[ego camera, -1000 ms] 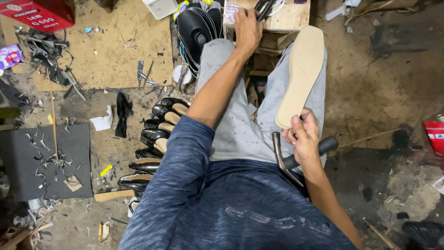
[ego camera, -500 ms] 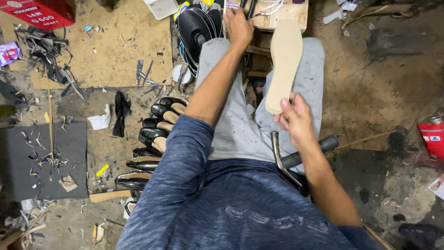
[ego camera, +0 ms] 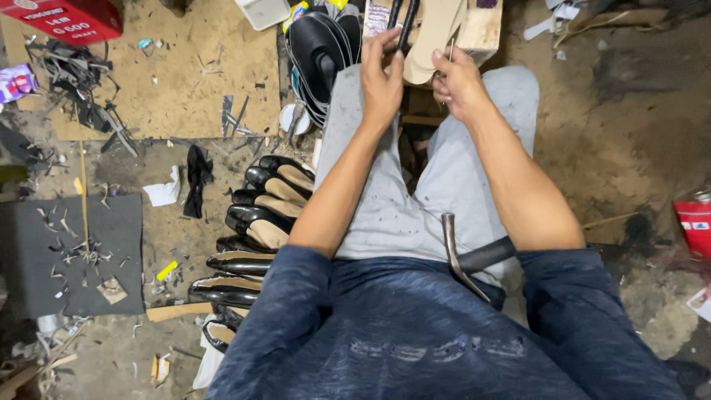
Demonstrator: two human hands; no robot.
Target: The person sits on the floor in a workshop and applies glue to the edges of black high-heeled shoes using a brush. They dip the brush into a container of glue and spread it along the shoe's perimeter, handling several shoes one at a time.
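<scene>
Above the seated person's knees, both hands are raised to a small wooden block at the top of the view. Left hand is clenched around a dark, narrow, looped strap or handle-like piece; its exact kind cannot be told. Right hand is closed in a pinch on a thin metal tool, whose tip points up against a tan insole lying on the block. The insole rests between the two hands, partly hidden by the fingers.

On the lap, over grey trousers, a hammer lies untouched, its metal head toward the left thigh and its dark handle running under the right forearm.

At the person's left, on the floor, a row of black shoe uppers with tan linings stands packed side by side. A stack of black soles leans just beside the left knee. Farther left lie a sheet of brown board, a dark mat strewn with offcuts, and a red box at the top corner. A red tin stands at the right edge, well apart from the hands.
</scene>
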